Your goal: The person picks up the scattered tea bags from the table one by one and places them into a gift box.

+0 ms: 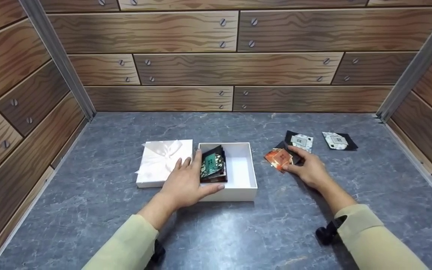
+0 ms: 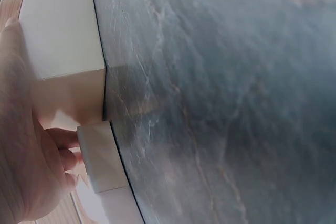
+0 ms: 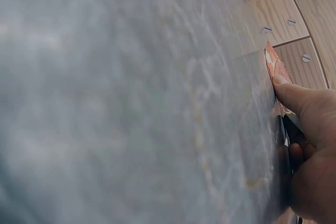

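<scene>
An open white box (image 1: 254,170) holds a stack of square packets, with a green-and-black packet (image 1: 212,162) on top at its left side. My left hand (image 1: 186,182) rests over the box's left wall, fingers straight and thumb across the front rim. Beside that hand lies the white lid (image 1: 152,159) with a pale ribbon bow (image 1: 168,152). To the right of the box, my right hand (image 1: 309,168) pinches an orange-and-black packet (image 1: 280,159) between thumb and fingers, low over the table. In the right wrist view the thumb presses on the packet's orange face (image 3: 275,65).
Just behind the right hand lies a white-and-black packet (image 1: 301,141). Another white-and-black packet (image 1: 339,141) lies farther right. The grey marbled table (image 1: 126,225) is bounded by wood-patterned walls (image 1: 186,67) at the back and both sides.
</scene>
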Demonstrator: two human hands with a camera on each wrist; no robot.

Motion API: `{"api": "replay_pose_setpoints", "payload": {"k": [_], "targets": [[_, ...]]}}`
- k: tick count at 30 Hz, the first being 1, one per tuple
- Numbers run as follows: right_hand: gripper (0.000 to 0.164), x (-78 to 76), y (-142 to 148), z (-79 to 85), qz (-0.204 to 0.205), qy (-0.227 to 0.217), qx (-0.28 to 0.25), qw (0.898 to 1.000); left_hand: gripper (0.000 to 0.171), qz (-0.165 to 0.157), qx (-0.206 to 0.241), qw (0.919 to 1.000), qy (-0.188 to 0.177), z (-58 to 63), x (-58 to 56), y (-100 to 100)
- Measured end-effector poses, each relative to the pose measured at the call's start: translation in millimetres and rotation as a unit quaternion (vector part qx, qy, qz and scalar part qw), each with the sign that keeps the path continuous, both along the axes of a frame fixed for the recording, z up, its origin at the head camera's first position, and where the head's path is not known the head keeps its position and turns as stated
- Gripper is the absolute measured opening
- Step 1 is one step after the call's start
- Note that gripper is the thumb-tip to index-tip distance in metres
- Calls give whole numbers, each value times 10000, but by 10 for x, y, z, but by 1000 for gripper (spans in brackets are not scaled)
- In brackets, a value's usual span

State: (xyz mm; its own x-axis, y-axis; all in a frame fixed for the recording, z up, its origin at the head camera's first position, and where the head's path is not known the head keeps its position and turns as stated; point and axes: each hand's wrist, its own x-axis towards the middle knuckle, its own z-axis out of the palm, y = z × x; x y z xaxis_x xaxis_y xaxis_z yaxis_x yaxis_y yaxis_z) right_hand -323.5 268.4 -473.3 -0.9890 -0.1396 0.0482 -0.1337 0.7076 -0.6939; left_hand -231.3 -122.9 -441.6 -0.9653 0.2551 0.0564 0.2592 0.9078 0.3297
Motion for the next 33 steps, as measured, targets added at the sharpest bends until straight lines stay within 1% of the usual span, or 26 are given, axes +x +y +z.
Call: {"api": "replay_pose_setpoints", "payload": {"k": [6,10,16,28,33], "targets": [[71,4,-17,6,37,150,-89,9998,130,8,-51,10000,28,2,-5,-12],[69,15,-17,4,34,139,-94,9999,130,-19,-5,10000,56,-4,5,-13],[70,20,-6,-3,26,87,-248,9997,130,-19,15,10000,78,-12,11,-5],[69,10,14,-10,65,219,-371,9990,129,-6,-22,10000,60,-3,5,3],[67,18,13,-20,81,274,-586,9979,130,-2,-22,10000,42,-7,0,6]]}}
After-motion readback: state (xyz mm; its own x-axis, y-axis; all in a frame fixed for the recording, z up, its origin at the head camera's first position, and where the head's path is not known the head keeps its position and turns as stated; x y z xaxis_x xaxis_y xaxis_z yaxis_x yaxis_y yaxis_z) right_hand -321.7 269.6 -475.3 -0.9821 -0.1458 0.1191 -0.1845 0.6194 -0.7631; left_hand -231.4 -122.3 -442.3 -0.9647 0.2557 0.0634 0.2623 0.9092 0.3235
